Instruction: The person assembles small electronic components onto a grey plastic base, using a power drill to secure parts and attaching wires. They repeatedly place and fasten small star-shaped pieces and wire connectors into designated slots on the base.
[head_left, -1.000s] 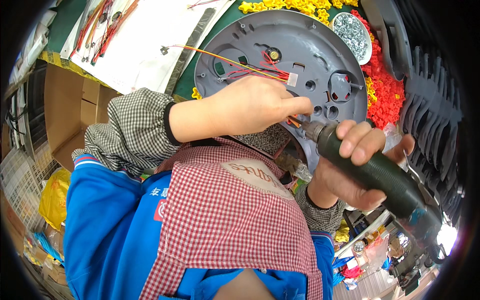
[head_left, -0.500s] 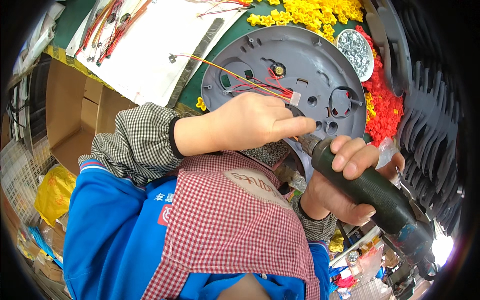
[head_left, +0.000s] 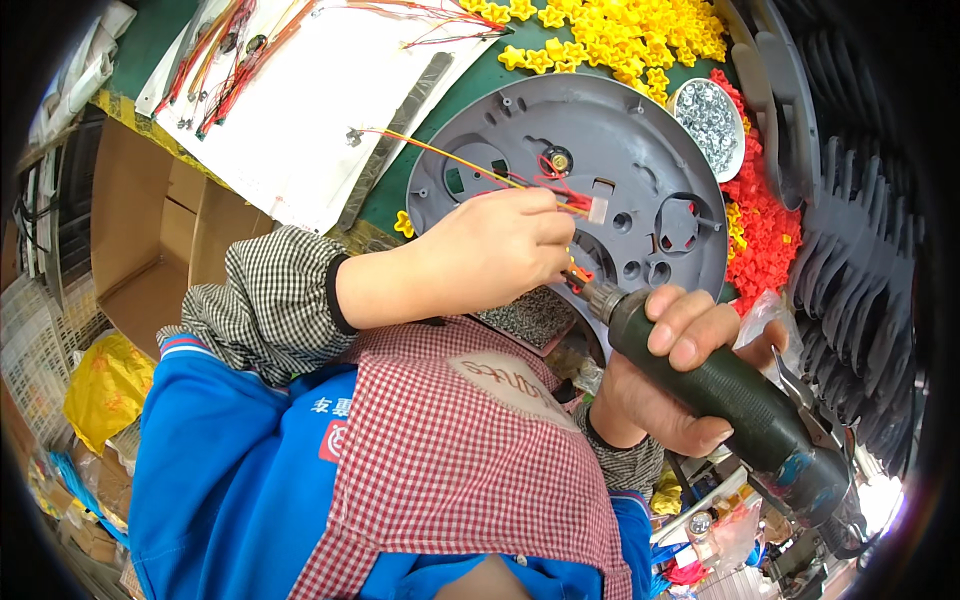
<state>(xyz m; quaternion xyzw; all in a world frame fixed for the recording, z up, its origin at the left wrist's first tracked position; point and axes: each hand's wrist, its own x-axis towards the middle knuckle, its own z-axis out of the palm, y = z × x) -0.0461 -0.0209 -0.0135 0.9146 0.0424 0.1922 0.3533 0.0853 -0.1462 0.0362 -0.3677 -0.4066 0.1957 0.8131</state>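
Observation:
My right hand (head_left: pixel 655 385) wraps round a dark green power screwdriver (head_left: pixel 745 395), its bit pointing up and left. Close to the bit, my left hand (head_left: pixel 500 250) is closed, fingertips bent down; what they pinch, if anything, is hidden. A small orange-red piece (head_left: pixel 582 275) shows right at the bit's tip. Behind both hands lies a round grey plastic housing (head_left: pixel 640 130), its near part covered by my left hand. It carries a small round speaker (head_left: pixel 556 161), thin red and yellow wires (head_left: pixel 455 158) and a white connector (head_left: pixel 598 209).
Beyond the housing are yellow star-shaped pieces (head_left: pixel 640 35), a white bowl of screws (head_left: pixel 708 125) and a red heap of small parts (head_left: pixel 765 235). Stacked grey plastic parts (head_left: pixel 860 260) stand at right. At left are wire bundles (head_left: pixel 235 75) on a white sheet (head_left: pixel 300 130) and a cardboard box (head_left: pixel 140 230).
The screwdriver has shifted left and slightly up. My left hand has drawn a little left, and its outstretched index finger has curled in. The housing sits slightly lower in view.

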